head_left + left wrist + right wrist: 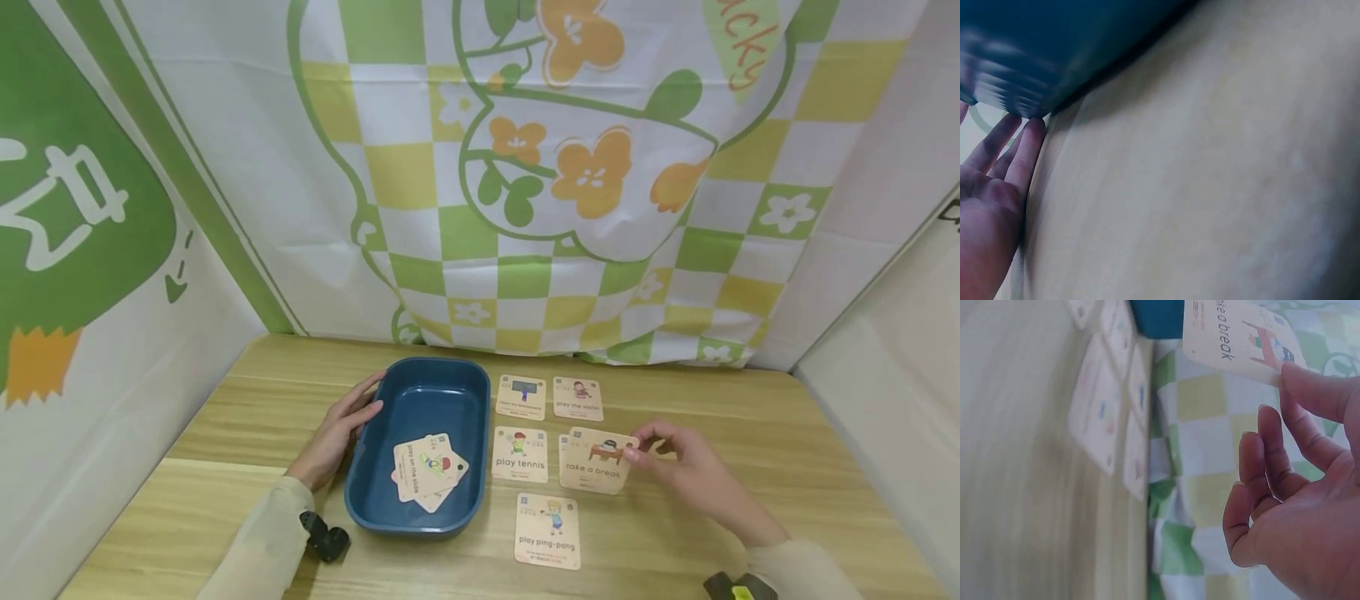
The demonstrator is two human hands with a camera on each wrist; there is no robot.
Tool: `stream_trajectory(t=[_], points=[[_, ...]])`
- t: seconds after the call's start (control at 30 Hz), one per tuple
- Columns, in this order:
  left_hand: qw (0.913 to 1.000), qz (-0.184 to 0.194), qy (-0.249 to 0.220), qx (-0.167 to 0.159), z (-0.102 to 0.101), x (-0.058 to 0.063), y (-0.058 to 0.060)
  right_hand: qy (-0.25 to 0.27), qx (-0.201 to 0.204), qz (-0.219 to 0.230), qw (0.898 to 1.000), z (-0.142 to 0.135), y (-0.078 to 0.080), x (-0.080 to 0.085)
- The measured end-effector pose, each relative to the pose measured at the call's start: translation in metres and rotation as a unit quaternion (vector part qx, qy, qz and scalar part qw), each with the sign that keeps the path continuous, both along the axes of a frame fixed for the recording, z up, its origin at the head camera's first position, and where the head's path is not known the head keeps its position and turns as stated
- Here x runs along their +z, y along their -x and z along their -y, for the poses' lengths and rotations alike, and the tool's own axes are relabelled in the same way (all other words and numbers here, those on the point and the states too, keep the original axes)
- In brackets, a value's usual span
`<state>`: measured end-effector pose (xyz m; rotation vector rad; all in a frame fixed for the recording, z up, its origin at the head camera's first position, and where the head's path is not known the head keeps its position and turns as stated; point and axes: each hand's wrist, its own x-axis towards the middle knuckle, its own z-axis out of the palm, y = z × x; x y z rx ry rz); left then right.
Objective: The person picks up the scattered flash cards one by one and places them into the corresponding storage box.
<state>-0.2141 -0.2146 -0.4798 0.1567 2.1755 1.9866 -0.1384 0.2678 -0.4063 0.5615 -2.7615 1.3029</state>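
My right hand (686,471) pinches the "take a break" card (596,462) by its right edge, between thumb and forefinger. The other fingers curl loosely below, as the right wrist view shows. That card overlaps another card, mostly hidden beneath it in the head view. Straight fingers of my left hand (337,437) rest against the left side of a blue plastic bin (354,475), the thumb at its rim. Inside the bin lie several cards, the "play on the slide" card (420,471) uppermost.
Face up right of the bin lie the "play tennis" card (520,455), the "play ping-pong" card (546,542), the "play the violin" card (578,400) and a blackboard card (521,398). A checkered cloth (517,292) hangs behind the wooden table (675,550).
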Motion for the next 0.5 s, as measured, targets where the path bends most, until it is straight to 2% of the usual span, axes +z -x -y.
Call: stream_trajectory(t=[0.27, 0.5], points=[[1.0000, -0.002, 0.002, -0.001, 0.000, 0.000, 0.000, 0.032, -0.004, -0.009, 0.999, 0.027, 0.008, 0.013], [1.0000, -0.005, 0.001, -0.002, 0.000, 0.001, 0.000, 0.075, 0.031, 0.000, 0.997, 0.054, 0.014, 0.018]])
